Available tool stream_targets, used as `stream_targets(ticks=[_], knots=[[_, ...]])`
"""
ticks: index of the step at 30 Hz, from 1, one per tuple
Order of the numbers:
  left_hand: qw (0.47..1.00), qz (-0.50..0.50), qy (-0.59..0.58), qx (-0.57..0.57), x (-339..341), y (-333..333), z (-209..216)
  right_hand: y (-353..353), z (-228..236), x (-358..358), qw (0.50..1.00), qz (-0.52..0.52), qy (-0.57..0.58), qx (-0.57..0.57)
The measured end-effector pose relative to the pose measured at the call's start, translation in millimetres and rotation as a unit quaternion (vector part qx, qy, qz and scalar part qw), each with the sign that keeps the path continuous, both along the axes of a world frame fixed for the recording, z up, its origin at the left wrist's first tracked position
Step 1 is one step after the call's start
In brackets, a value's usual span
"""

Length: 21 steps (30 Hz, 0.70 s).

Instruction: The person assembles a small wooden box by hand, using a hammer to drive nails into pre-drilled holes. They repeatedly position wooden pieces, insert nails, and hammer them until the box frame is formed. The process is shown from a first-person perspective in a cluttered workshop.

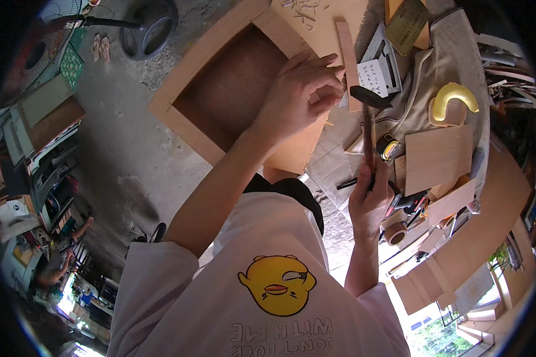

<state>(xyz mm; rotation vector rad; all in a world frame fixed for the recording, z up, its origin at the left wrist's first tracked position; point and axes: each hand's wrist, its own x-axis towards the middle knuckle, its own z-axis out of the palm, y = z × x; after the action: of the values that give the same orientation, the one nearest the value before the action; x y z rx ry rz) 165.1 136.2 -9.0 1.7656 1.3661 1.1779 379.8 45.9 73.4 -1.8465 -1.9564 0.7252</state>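
Note:
A square wooden box [203,58] with a broad pale rim and a recessed brown middle stands tilted in front of me. My left hand [304,89] reaches over its right-hand rim, thumb and fingers bent toward each other. Whatever may be between those fingertips is too small to make out. In my right hand [370,199] is a hammer [369,128], gripped low on its wooden handle. The dark hammer head [369,96] points up, just right of my left fingertips and apart from them. A thin wood strip [346,53] lies behind the hammer head.
On the right are a metal square [389,56], a written note [372,76], a tape measure [388,147], a plywood piece [438,157], a yellow curved object [455,98], a power drill [408,203] and a tape roll [395,233]. Stacked boards [41,128] stand far left; a grey wheel-shaped object [149,33] is behind.

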Motion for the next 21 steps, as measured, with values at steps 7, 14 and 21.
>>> stream_targets(ticks=[7,14,21], knots=[[1.000,-0.001,0.015,0.023,-1.6,-1.6,-5.7,-3.0,7.6,-1.4,0.999,0.017,0.007,0.042],[0.999,0.019,0.033,0.032,4.1,-0.2,-1.8,-5.9,-4.3,4.1,1.000,-0.006,0.002,0.008],[0.998,0.026,0.042,0.032,5.3,1.0,-4.3,-2.3,-2.5,-1.2,1.000,0.002,-0.014,-0.007]])
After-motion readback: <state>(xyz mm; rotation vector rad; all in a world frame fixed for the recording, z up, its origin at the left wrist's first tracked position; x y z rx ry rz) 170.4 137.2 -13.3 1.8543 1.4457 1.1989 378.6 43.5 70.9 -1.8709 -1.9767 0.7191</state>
